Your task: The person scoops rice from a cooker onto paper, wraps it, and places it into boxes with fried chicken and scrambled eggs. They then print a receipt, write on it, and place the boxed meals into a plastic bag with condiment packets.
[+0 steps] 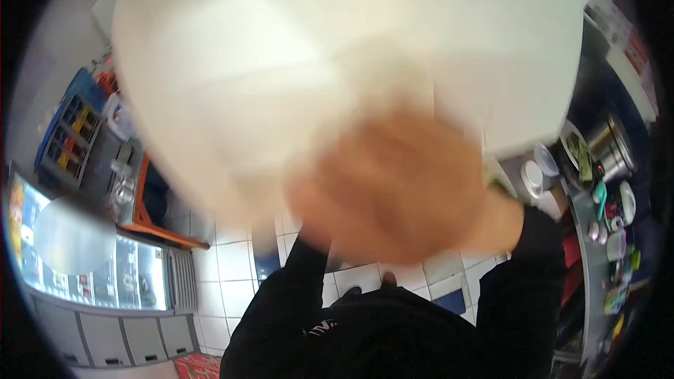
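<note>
Head view: a white sheet [232, 49], paper or plastic not determinable, spans the upper and middle field, close to the lens, with faint creases. Left hand [312, 234]: mostly hidden behind the right, a strip of blurred skin showing above the black cuff; grip state cannot be told. Right hand [400, 189]: over the sheet's lower part, apparently bent, fingers smeared by motion; whether it pinches the sheet cannot be told. Handling, as judged: a sheet this broad and seemingly light probably folds or flaps if moved fast, so slow travel, hands spread apart and even tension on both sides should suit it; bunched hands give little control of the far corners. Lowering it somewhat would free the sightline. Surroundings, left to right: lit case [126, 277] low at the far left; rack [70, 133] of colourful items above it; white jug [118, 118] beside the rack; table [168, 236] with an orange frame, near the sheet's left edge in view; tiled floor [235, 263] below; white tub [532, 174], bowl [577, 154] with something green, and steel pot [611, 147] at right, by the crowded counter [593, 267]. Obstacles: the sheet itself blocks the view ahead; its right edge appears near the tub and bowl, snag risk if swung that way, true depth uncertain.
</note>
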